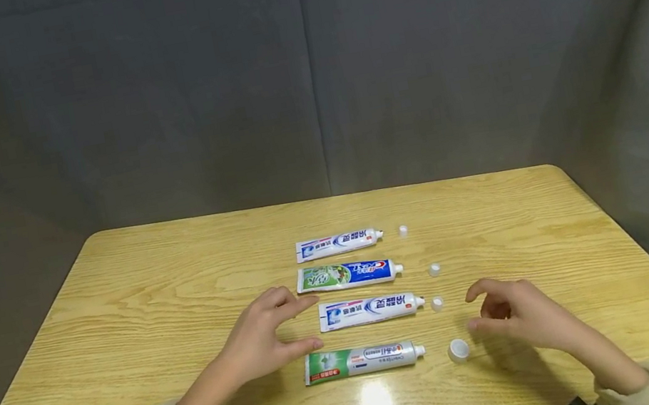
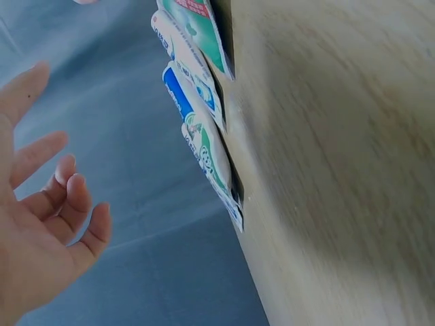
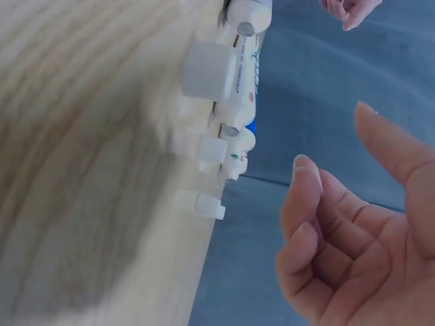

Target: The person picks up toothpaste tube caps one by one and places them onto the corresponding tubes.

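Several uncapped toothpaste tubes lie in a column, nozzles to the right. Nearest is a green-and-silver toothpaste tube [image 1: 362,361]; beyond it are a white tube [image 1: 369,309], a blue-and-green tube [image 1: 347,275] and another white tube [image 1: 337,244]. My left hand [image 1: 269,332] hovers at the tail ends of the two nearest tubes, thumb and index finger spread, holding nothing. Right of the nozzles, my right hand [image 1: 523,312] hangs in the air with loosely bent fingers and an empty grasp. A wide white cap [image 1: 458,350] and a smaller white cap [image 1: 436,303] are nearest to it.
Two more small white caps, one by the blue-and-green tube [image 1: 435,270] and one by the farthest tube [image 1: 403,230], rest on the wooden table [image 1: 124,324]. A dark grey curtain [image 1: 203,108] hangs behind the table and along its sides.
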Tool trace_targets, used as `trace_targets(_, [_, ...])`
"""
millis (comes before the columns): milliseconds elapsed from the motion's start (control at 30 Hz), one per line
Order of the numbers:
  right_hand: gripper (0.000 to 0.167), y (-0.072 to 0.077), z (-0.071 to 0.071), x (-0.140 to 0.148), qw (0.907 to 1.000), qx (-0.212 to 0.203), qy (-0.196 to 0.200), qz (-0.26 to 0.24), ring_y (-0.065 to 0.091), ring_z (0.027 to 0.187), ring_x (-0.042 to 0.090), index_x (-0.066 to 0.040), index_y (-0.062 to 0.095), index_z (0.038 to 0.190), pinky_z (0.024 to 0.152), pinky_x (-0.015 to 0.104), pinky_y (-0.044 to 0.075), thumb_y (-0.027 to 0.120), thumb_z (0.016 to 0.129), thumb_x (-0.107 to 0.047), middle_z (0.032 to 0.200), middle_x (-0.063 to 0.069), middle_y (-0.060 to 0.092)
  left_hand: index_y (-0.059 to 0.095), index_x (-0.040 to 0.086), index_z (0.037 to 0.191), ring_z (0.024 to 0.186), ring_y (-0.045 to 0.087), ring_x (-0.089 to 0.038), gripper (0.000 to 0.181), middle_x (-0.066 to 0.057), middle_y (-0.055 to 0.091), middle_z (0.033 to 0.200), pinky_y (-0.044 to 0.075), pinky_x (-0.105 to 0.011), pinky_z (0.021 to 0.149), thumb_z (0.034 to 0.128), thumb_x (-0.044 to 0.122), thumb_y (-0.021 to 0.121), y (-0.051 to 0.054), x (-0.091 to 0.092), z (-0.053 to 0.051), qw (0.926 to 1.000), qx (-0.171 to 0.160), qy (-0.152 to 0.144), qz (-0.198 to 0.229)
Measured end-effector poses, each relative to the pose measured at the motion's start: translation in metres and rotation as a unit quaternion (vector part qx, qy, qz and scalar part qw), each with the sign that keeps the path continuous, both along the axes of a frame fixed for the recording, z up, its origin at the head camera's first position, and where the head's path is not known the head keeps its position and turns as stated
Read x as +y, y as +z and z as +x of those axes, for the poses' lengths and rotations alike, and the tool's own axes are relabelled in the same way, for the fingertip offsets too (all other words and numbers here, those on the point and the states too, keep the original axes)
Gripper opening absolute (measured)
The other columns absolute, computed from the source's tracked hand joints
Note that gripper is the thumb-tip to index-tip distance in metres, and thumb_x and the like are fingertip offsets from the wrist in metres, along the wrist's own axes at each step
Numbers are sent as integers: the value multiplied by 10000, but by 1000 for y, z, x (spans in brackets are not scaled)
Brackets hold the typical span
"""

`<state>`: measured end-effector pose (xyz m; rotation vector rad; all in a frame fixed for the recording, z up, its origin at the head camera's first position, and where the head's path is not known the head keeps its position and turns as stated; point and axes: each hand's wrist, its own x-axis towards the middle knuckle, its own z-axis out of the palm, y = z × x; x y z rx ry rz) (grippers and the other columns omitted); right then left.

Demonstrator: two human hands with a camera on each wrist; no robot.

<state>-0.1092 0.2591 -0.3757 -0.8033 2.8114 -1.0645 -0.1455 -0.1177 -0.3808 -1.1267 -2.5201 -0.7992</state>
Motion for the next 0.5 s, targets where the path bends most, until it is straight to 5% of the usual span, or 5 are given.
trace_targets(500, [389,-17,-3,-3,9923,-1013,700,-138,481,550,9,-9,546,1040,501,229,436,696,799,-274,639,-107,550,629,77,1160,699,434,-117,560,89,468,788,366,-203,581,702,370,767,-2,2,-2,9995,-196,-17,-239])
